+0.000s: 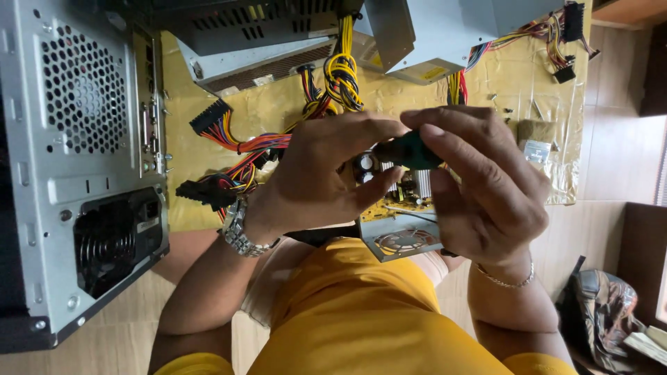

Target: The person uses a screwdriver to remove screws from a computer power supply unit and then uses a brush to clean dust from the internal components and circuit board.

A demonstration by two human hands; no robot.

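Both hands meet over an opened power supply unit (401, 235) that shows capacitors, a heat sink and a fan grille. My right hand (479, 184) is closed around the dark green handle (411, 151) of a tool, probably a screwdriver; its tip is hidden. My left hand (326, 177), with a metal watch on the wrist, has thumb and fingers pinching the same green handle from the left. Bundles of red, yellow and orange cables (243, 160) run from the unit to black connectors.
A grey computer case (76, 167) with fan grilles stands at the left. Two more metal power supply boxes (431, 35) and a yellow cable bundle (342, 76) lie at the back on the yellow-covered table (514, 83). Loose screws (511, 111) are at the right. A bag (601, 305) sits on the floor.
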